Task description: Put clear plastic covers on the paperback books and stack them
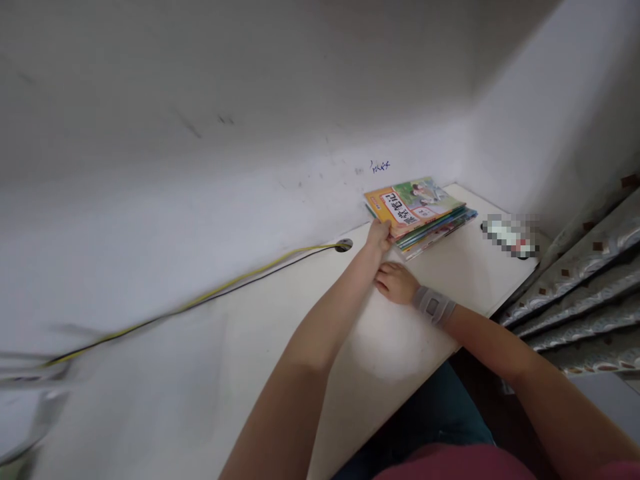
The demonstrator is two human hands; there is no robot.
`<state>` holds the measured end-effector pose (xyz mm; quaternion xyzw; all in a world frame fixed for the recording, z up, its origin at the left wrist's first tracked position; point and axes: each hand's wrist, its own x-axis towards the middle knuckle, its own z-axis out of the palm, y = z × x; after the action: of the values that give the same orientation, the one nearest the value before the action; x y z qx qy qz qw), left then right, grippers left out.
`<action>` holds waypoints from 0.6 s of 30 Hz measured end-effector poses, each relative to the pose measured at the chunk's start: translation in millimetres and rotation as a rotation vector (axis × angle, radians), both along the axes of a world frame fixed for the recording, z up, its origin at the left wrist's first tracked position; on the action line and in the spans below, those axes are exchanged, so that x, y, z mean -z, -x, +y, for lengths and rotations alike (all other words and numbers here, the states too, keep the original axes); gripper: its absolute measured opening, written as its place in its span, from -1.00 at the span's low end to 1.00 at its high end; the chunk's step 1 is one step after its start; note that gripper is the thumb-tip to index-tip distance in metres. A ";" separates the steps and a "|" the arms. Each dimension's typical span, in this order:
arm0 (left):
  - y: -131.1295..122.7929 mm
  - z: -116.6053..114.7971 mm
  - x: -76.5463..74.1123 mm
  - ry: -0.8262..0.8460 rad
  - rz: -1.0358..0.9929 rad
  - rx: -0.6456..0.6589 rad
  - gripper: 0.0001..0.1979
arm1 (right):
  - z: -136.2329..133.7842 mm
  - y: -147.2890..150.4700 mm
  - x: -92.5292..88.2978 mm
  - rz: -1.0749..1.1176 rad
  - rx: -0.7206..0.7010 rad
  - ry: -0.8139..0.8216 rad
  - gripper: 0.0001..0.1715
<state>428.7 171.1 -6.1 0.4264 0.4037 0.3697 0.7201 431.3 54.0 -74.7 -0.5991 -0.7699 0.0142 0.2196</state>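
Observation:
A stack of colourful books (423,212) lies on the white desk (240,347) in the far corner against the wall. My left hand (379,236) reaches out and grips the near left edge of the stack, fingers closed on it. My right hand (397,283) rests on the desk just in front of the stack, fingers curled, not touching the books; what, if anything, is in it is hidden. A grey wristband (434,305) is on my right wrist.
A yellow and a black cable (210,295) run along the desk into a round hole (344,245) by the wall. A blurred-out object (510,235) lies right of the books. A patterned curtain (585,287) hangs at the right. The desk edge is near my lap.

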 end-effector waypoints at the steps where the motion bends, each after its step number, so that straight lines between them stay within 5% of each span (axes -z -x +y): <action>1: -0.1 -0.4 -0.1 -0.014 0.015 0.002 -0.75 | 0.0 -0.3 0.4 -0.001 0.002 0.001 -0.72; 7: 10.1 -11.7 -5.7 -0.216 0.092 -0.031 -0.74 | 0.0 0.0 0.4 -0.008 0.011 0.008 -0.75; 10: 20.1 -24.8 -6.6 -0.534 0.247 -0.059 -0.54 | 0.2 0.8 0.7 -0.010 0.018 0.014 -0.74; 14: 23.3 -43.1 2.7 -1.275 0.789 0.246 -0.53 | 0.7 0.4 4.2 -0.016 0.028 0.020 -0.66; 18: 13.2 -49.9 14.4 -1.384 1.095 0.399 -0.51 | 1.9 1.5 6.8 -0.034 0.037 0.016 -0.64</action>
<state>415.5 121.3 -20.5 0.9424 0.2959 0.1436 0.0606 429.8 55.9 -81.5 -0.6152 -0.7621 0.0058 0.2018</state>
